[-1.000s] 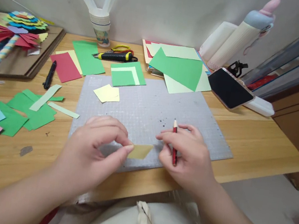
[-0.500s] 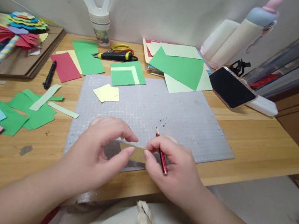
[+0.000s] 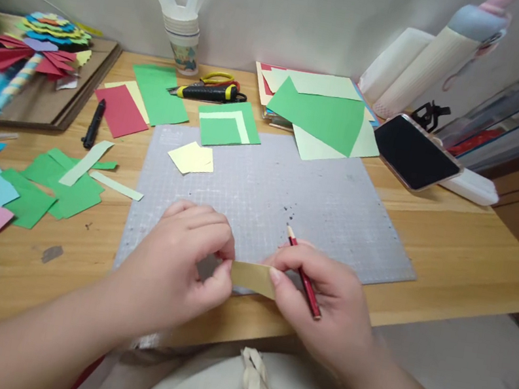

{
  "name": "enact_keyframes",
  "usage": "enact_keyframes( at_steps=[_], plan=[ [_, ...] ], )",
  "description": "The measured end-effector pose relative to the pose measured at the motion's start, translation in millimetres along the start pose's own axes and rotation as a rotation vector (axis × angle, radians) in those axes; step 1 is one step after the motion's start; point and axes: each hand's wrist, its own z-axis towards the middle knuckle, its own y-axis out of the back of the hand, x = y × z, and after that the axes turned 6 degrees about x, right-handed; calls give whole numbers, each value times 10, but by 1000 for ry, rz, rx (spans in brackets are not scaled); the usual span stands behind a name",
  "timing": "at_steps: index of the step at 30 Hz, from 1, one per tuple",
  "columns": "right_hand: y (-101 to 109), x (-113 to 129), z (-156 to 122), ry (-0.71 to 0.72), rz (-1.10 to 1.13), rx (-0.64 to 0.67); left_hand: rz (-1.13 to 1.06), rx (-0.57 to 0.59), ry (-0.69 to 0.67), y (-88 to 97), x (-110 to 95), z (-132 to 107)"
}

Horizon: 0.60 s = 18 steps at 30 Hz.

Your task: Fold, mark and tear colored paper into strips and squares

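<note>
A small tan paper piece [image 3: 251, 277] is held between both my hands over the near edge of the grey cutting mat [image 3: 320, 191]. My left hand [image 3: 181, 264] pinches its left end with thumb and fingers closed. My right hand [image 3: 322, 295] pinches its right end and also holds a red pencil [image 3: 305, 272], whose tip points up and away from me.
Yellow paper [image 3: 190, 158] lies on the mat. Green, red, blue and pink scraps [image 3: 62, 185] litter the wooden table at left, with a black pen [image 3: 93, 123]. Scissors and a cutter [image 3: 210, 88], a cup [image 3: 184, 49], a green sheet stack [image 3: 322, 115] and a phone [image 3: 416, 153] sit behind.
My right hand came left to meet my left hand and took hold of the tan paper; both hands then drew it slightly nearer to the table's front edge.
</note>
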Motion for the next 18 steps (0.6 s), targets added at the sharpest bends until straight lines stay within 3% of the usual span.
enact_keyframes(
  at_steps=[4,7,10,13,18],
  plan=[
    [80,-86,-73,-105,50,-107,-51,-46,244,3,67,25],
    [82,-97,-84,-48,29,-78,-441,45,396,-3,78,34],
    [58,-67,-53,143,-50,23,-817,256,396,-4,44,38],
    [34,-60,-26,281,-157,60,-960,428,409,3,11,38],
    [-49,-104,-56,236,-28,23,-1089,467,438,4,27,40]
  ],
)
